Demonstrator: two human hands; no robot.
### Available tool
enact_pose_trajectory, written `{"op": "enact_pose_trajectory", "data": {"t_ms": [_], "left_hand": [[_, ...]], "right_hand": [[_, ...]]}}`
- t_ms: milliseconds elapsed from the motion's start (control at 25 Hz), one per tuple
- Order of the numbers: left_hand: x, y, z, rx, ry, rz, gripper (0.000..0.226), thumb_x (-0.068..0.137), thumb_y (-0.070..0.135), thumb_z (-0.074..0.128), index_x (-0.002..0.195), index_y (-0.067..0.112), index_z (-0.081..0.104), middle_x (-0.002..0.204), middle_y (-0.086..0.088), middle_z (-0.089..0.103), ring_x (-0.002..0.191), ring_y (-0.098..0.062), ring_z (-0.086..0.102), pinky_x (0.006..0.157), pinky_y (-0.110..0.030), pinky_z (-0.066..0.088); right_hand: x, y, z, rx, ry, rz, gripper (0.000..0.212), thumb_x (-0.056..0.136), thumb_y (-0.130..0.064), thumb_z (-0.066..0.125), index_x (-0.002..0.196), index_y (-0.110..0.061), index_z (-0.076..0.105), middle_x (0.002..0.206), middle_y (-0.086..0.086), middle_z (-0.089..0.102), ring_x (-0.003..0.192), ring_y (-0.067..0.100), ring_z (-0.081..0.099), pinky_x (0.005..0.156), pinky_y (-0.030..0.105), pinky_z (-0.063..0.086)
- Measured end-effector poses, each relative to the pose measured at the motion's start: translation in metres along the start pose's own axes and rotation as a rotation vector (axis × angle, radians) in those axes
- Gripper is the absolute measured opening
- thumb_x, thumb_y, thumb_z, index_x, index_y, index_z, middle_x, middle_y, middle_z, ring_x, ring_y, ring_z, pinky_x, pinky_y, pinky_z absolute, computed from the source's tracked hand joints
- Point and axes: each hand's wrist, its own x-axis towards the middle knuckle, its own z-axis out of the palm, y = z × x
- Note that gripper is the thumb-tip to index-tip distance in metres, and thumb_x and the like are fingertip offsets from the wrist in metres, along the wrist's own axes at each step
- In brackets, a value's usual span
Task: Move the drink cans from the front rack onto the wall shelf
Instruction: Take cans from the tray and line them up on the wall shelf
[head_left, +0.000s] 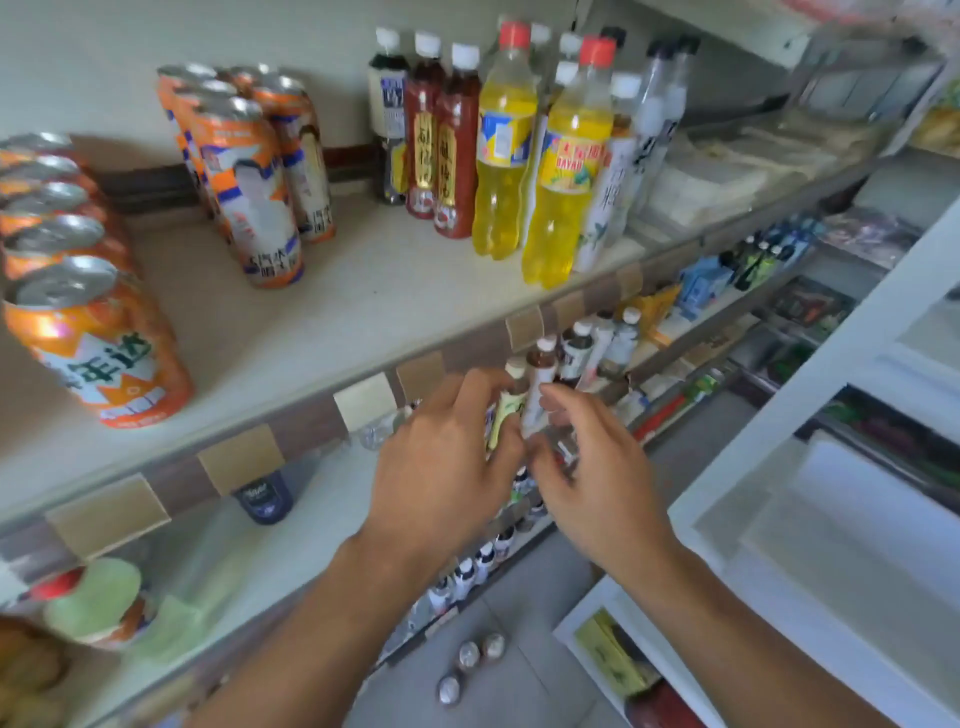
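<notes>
A row of several orange drink cans (98, 343) stands at the left end of the wall shelf (374, 306). A group of orange and white cans (254, 187) stands further back on the same shelf. Both my hands hang in front of the shelf's edge, below it, holding nothing. My left hand (441, 467) has loosely curved fingers. My right hand (592, 467) is beside it, fingers also relaxed. They nearly touch in front of small bottles (540, 384) on the lower shelf. Three cans (470, 660) stand on the floor below.
Tall bottles, red-brown (452, 140) and yellow (566, 161), stand right of the cans on the wall shelf. A dark can (263, 496) and green-lidded cups (98, 603) sit on the lower shelf. A white rack (831, 467) with clear drawers stands at right.
</notes>
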Motion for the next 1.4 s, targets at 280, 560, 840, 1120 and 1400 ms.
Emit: {"op": "enact_pose_trajectory", "data": {"t_ms": [280,560,840,1120,1400], "left_hand": [[-0.077,-0.041,0.091,0.068,-0.233,-0.184,0.037,0.086,0.047,0.037,0.116,0.029,0.047,0.106,0.0,0.063,0.094,-0.03,0.062,0.067,-0.043,0.054],[-0.185,-0.13,0.214,0.065,-0.372,-0.431,0.033,0.086,0.043,0.044,0.116,0.03,0.051,0.109,0.009,0.064,0.096,-0.018,0.065,0.069,-0.039,0.056],[-0.328,-0.268,0.351,0.137,-0.572,-0.602,0.026,0.089,0.034,0.052,0.116,0.032,0.053,0.101,0.02,0.058,0.094,-0.006,0.06,0.075,-0.03,0.05],[-0.41,-0.359,0.422,0.192,-0.627,-0.653,0.029,0.088,0.032,0.054,0.117,0.033,0.052,0.106,0.018,0.059,0.098,-0.008,0.059,0.077,-0.032,0.05],[-0.443,-0.417,0.483,0.243,-0.581,-0.664,0.031,0.088,0.033,0.054,0.119,0.033,0.052,0.112,0.016,0.06,0.1,-0.007,0.06,0.076,-0.033,0.053]], "right_hand": [[-0.088,0.095,0.063,0.085,-0.172,0.161,0.05,0.085,-0.037,0.047,0.128,-0.012,0.058,0.115,0.001,0.065,0.106,0.019,0.061,0.087,0.016,0.039],[-0.197,0.198,0.17,0.083,-0.322,0.335,0.04,0.089,-0.029,0.059,0.127,-0.018,0.053,0.111,-0.002,0.064,0.102,0.015,0.061,0.085,0.007,0.032],[-0.346,0.3,0.337,-0.016,-0.607,0.446,0.051,0.088,-0.042,0.048,0.134,-0.023,0.046,0.115,-0.002,0.062,0.101,0.015,0.065,0.074,0.025,0.051],[-0.397,0.365,0.482,-0.094,-0.818,0.446,0.068,0.089,-0.038,0.063,0.147,-0.02,0.033,0.14,0.003,0.044,0.121,0.024,0.051,0.087,0.038,0.052],[-0.431,0.425,0.598,-0.284,-0.796,0.171,0.086,0.07,-0.037,0.083,0.144,-0.018,0.042,0.151,0.013,0.039,0.133,0.034,0.043,0.084,0.044,0.056]]}}
